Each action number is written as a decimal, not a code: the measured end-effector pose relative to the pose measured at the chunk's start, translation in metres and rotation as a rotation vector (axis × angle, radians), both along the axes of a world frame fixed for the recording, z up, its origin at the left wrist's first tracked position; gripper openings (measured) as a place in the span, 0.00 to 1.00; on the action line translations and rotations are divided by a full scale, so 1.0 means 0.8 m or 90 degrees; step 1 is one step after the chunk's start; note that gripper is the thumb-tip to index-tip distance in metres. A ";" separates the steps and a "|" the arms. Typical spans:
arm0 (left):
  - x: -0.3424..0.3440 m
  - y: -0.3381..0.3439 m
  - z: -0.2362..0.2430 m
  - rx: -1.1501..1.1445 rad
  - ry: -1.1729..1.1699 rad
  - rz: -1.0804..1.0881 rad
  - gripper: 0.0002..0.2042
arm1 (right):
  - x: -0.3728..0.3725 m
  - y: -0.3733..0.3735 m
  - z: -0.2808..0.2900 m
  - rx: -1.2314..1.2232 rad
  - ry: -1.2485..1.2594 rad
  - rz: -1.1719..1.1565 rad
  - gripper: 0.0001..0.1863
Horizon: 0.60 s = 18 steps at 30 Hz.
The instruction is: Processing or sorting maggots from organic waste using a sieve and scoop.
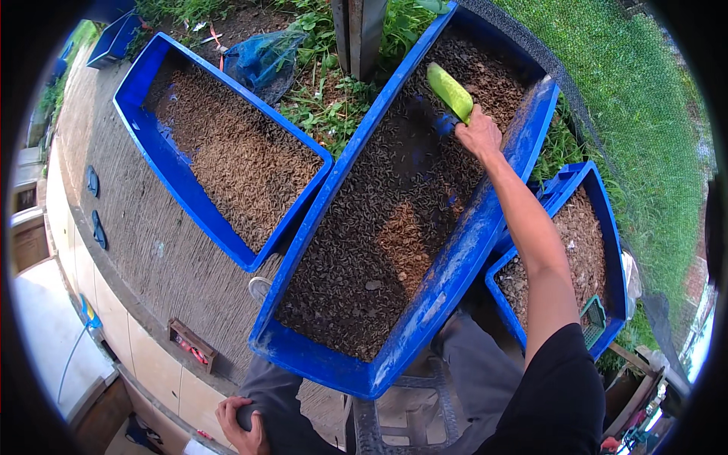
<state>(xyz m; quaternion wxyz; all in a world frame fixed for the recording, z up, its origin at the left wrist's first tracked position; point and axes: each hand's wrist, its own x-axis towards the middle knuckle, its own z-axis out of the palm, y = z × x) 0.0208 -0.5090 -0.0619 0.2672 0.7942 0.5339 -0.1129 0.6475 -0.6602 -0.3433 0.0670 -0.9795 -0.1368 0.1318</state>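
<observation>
My right hand point(479, 133) grips a lime-green scoop point(450, 91) at the upper end of the large central blue tray point(296, 270), over dark grainy bedding thick with larvae point(346, 269). A patch of lighter pellets point(402, 243) lies in this tray. My left hand point(241, 422) is curled over my left knee point(269, 390), below the tray's lower left corner.
Blue trays of bedding stand at the left point(144, 148) and right point(500, 288), the latter holding a green basket point(591, 320). A metal post point(356, 42) and blue net point(258, 61) are behind. Sandals point(93, 179) and a small wooden box point(189, 341) lie left; mesh fencing point(644, 136) runs right.
</observation>
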 end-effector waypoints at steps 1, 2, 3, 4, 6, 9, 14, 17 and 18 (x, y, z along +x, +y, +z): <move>0.001 -0.001 0.000 0.001 0.001 -0.004 0.11 | 0.002 0.003 -0.005 0.000 0.000 -0.001 0.25; 0.002 -0.001 0.001 0.001 0.002 -0.004 0.11 | 0.003 0.009 -0.011 -0.005 0.005 -0.016 0.26; 0.003 -0.001 0.003 0.000 0.007 -0.005 0.11 | 0.004 0.014 -0.017 -0.011 0.010 -0.032 0.28; 0.004 -0.001 0.004 -0.001 0.011 -0.006 0.11 | 0.008 0.017 -0.029 -0.024 0.030 -0.006 0.37; 0.001 -0.003 0.002 0.005 0.009 -0.008 0.11 | -0.004 0.040 -0.031 -0.030 0.038 0.015 0.40; 0.000 -0.002 -0.002 0.008 -0.004 -0.014 0.11 | -0.010 0.040 -0.045 -0.014 0.005 0.065 0.41; 0.004 -0.002 0.002 -0.001 0.007 0.000 0.11 | -0.054 0.002 -0.041 0.015 0.145 0.205 0.42; 0.006 -0.001 0.002 -0.009 0.002 0.019 0.10 | -0.082 -0.037 -0.018 0.134 0.248 0.442 0.37; 0.008 0.001 0.002 -0.006 -0.001 -0.001 0.10 | -0.085 -0.051 -0.038 0.313 0.265 0.502 0.33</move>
